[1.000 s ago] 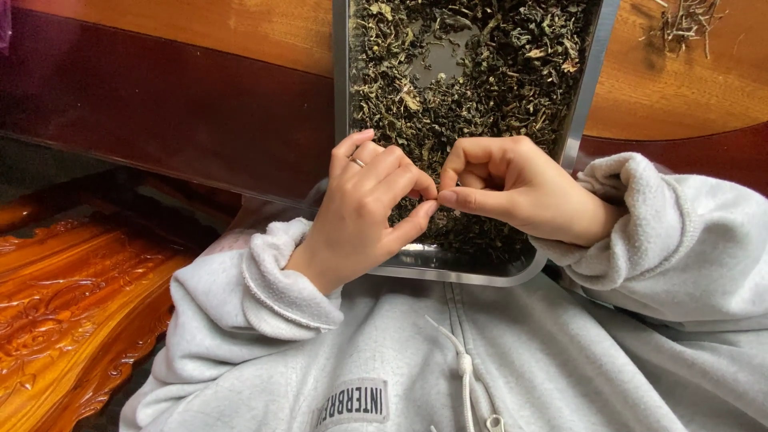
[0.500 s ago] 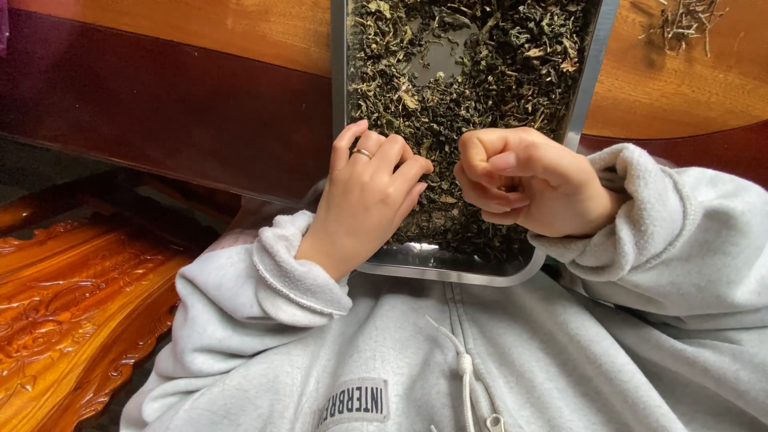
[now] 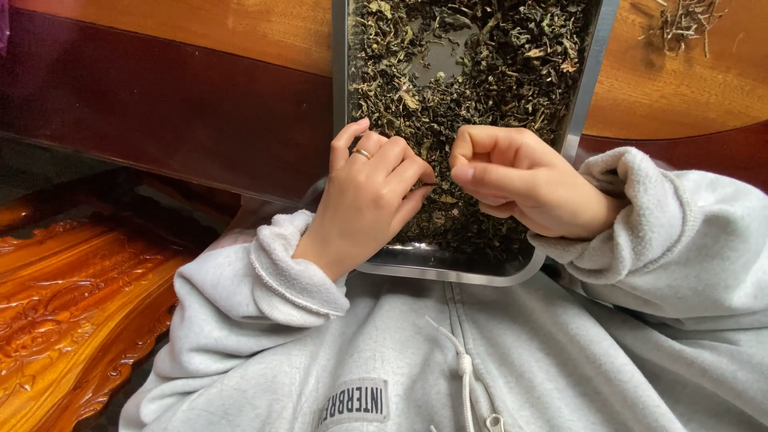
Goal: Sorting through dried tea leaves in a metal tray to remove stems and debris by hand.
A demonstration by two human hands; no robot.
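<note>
Nearest of all is the grey zip hoodie [image 3: 448, 360], its drawstring hanging just below the near rim of the metal tray [image 3: 448, 270]. That tray, a long steel rectangle with rounded corners, reaches from the person's chest out over the wooden surface [image 3: 240, 32], and everything else is placed against it.

Above the tray's near end sit both hands, close together. The left hand [image 3: 370, 196], with a ring on one finger, comes in over the near left corner, its fingers curled and its thumb and forefinger drawn toward each other; a thin dark bit seems to sit at their tips, though it is too small to be sure of. The right hand [image 3: 512, 180] comes in over the near right side, loosely fisted with the thumb pressed along the forefinger; whether it pinches anything I cannot tell.

Beneath and beyond the hands, dried tea leaves [image 3: 480, 72] fill the tray, dark green and curled, with a bare patch of metal toward the far middle.

Farther off, right of the tray's far end, a small pile of pale stems [image 3: 684, 20] lies on the surface. Left of the tray and lower down is carved orange-brown woodwork [image 3: 72, 304].
</note>
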